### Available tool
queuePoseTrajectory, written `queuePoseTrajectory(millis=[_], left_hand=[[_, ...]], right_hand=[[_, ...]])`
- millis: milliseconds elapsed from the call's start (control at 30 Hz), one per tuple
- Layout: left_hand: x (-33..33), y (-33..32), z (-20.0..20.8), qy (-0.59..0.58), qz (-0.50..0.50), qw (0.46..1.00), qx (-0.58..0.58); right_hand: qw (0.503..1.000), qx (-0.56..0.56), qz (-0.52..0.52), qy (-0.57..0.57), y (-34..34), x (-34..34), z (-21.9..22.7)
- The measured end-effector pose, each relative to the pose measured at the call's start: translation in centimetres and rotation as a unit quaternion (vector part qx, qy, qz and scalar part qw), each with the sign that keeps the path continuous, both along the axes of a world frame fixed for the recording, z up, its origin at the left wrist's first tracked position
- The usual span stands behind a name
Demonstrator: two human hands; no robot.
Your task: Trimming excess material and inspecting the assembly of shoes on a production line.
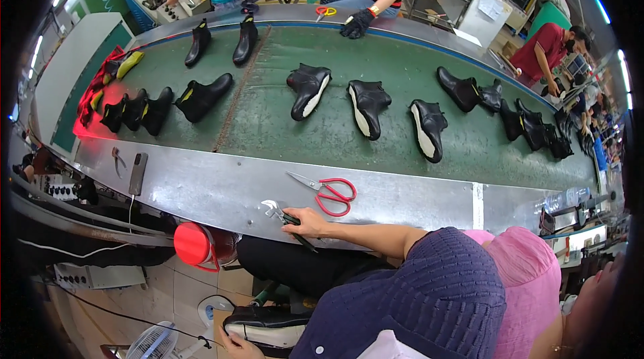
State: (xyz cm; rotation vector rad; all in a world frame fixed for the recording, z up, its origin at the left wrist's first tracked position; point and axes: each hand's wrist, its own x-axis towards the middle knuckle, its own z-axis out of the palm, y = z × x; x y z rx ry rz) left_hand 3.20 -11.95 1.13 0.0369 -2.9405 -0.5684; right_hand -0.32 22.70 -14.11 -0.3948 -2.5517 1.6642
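Observation:
My right hand [308, 223] rests by the near metal edge of the workbench, closed around the black handles of a pair of pliers [271, 207] with a broad silver jaw. Red-handled scissors [332, 194] lie open just beyond that hand. Low in the view, my left hand [238, 347] grips the end of a black boot [268, 329] with a white sole, held by my lap. The bottom edge of the picture cuts off part of this hand.
Several black boots, such as one boot [312, 90], lie along the green belt [282, 137]. A phone [138, 173] and small nippers [118, 161] lie on the metal edge at left. A red-lidded jug [192, 245] stands below. Co-workers are across the belt, one with a black-gloved hand [357, 23].

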Motion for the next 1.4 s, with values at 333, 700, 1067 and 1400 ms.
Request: queuePoseTrajectory(millis=[333, 700, 1067, 1400], left_hand=[[0.1, 2.5, 2.4, 0.050, 0.025, 0.998, 0.025], [0.1, 0.4, -0.5, 0.016, 0.036, 0.999, 0.038], [0.5, -4.1, -4.2, 0.041, 0.134, 0.821, 0.553], [0.8, -2.9, -7.1, -0.045, 0.079, 0.737, 0.670]], right_hand=[[0.998, -0.056, 0.013, -0.026, -0.2, -0.3, 1.3], [1.000, 0.019, -0.022, 0.006, 0.2, 0.0, 0.2], [0.872, -0.293, 0.263, -0.292, -6.7, 0.4, 13.3], [0.739, -0.214, 0.472, -0.430, -18.7, -3.0, 18.0]])
